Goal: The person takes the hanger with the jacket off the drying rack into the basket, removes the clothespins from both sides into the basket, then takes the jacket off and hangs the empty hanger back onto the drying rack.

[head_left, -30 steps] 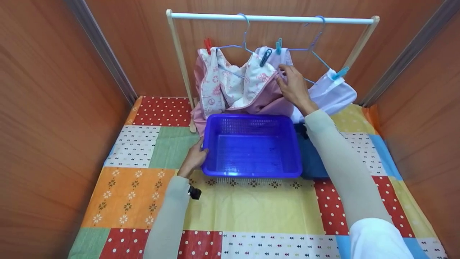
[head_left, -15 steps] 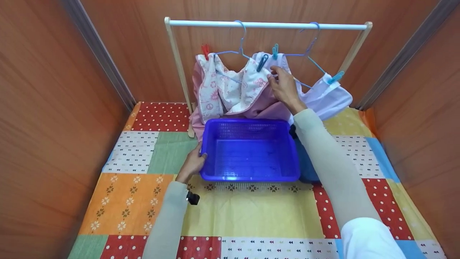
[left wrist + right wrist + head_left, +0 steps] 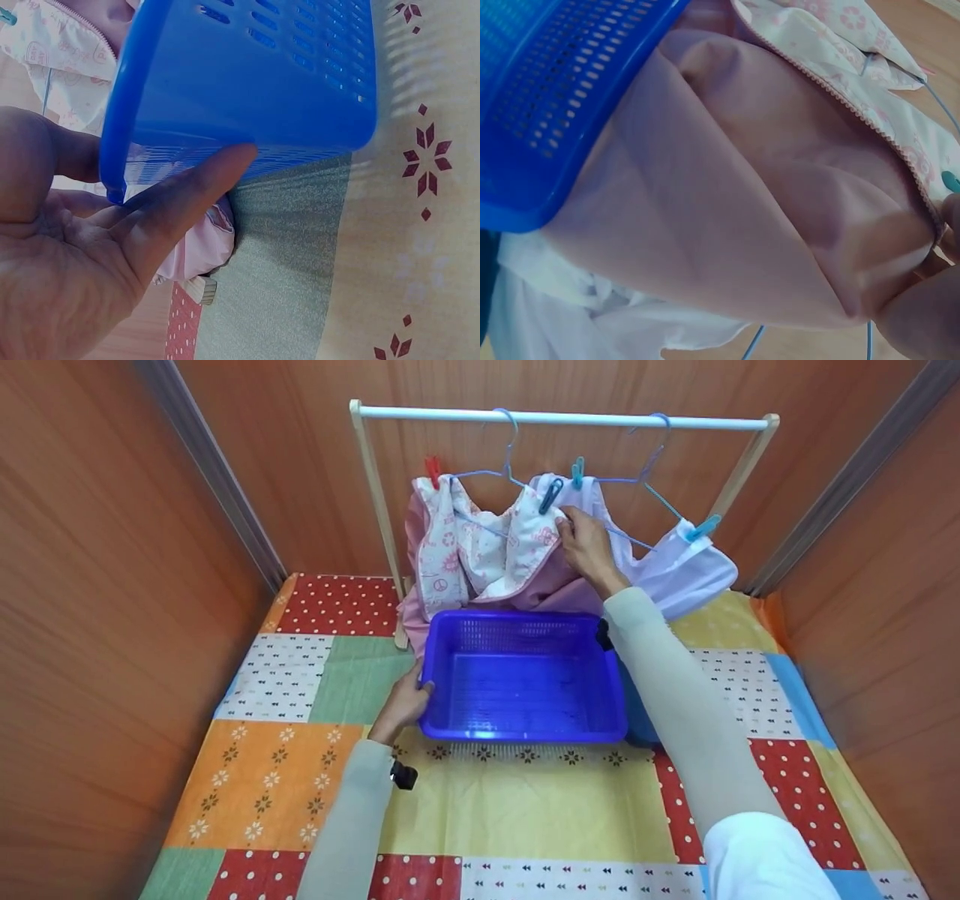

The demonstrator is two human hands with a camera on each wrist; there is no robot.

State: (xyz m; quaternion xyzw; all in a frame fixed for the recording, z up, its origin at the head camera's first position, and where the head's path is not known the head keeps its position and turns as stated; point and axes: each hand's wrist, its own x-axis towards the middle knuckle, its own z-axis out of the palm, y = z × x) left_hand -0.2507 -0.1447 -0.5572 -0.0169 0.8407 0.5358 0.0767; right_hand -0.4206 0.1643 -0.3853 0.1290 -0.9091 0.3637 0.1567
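Nearest us spreads a patchwork cloth [image 3: 540, 802]. Our left hand [image 3: 403, 703] clamps the left rim of a blue basket [image 3: 525, 736]. Beyond that basket, our right hand [image 3: 589, 546] pinches the edge of a hanging pink garment [image 3: 523, 553], near its dark peg [image 3: 551, 496]. Beside it we see a white garment [image 3: 690, 566], and above both runs a white rail [image 3: 577, 418].

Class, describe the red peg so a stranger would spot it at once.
Find the rack behind the basket. On it hangs the pink garment, and the peg clips its upper left. It alone is red; the other three pegs are blue-green.
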